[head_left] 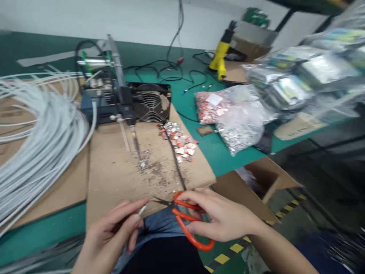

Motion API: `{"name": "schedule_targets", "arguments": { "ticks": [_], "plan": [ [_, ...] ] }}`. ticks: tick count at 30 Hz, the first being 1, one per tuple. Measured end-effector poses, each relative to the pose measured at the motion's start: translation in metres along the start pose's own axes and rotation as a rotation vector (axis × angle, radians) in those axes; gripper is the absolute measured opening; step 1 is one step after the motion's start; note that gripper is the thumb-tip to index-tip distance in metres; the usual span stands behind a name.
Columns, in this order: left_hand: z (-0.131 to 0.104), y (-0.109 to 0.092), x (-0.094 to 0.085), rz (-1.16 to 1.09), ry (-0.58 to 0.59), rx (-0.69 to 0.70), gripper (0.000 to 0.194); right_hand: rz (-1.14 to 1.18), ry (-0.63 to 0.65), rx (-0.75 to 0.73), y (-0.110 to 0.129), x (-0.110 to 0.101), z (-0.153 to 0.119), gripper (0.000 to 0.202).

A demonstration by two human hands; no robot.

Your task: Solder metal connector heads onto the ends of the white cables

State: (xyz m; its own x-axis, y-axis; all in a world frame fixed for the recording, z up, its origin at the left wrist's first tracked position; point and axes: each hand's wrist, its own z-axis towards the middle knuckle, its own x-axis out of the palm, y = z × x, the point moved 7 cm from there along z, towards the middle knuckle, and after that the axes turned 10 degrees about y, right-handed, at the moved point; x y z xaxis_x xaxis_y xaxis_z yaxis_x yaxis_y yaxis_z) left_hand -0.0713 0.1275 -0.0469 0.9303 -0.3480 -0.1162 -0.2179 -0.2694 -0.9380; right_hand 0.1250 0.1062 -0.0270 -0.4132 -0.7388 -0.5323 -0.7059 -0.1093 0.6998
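Note:
My left hand (116, 228) pinches a thin white cable (143, 208) between thumb and fingers, its end pointing up and to the right. In my right hand (219, 213) is a pair of scissors (196, 243) with orange handles. Their narrow blades (162, 201) are slightly parted and point left at the cable end, close to my left fingertips. Whether blade and cable touch, I cannot tell. Both hands are over my lap at the front edge of a brown board (114, 182).
A soldering iron (134, 133) on a stand points down at solder bits. Behind are a fan (152, 104) and small orange-and-metal connectors (182, 146). A coil of white cables (54, 125) lies left. Bags of parts (242, 121) and an open carton (256, 179) are right.

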Motion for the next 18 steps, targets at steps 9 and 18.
{"name": "schedule_targets", "arguments": {
  "ticks": [9, 18],
  "plan": [
    [0.007, -0.004, 0.013, -0.124, 0.293, 0.168, 0.027, 0.021, 0.134, 0.141, -0.008, 0.014, -0.007, 0.042],
    [-0.002, -0.006, 0.015, -0.046, 0.366, 0.277, 0.03, -0.163, 0.105, 0.119, -0.004, 0.01, -0.01, 0.04]
  ]
}}
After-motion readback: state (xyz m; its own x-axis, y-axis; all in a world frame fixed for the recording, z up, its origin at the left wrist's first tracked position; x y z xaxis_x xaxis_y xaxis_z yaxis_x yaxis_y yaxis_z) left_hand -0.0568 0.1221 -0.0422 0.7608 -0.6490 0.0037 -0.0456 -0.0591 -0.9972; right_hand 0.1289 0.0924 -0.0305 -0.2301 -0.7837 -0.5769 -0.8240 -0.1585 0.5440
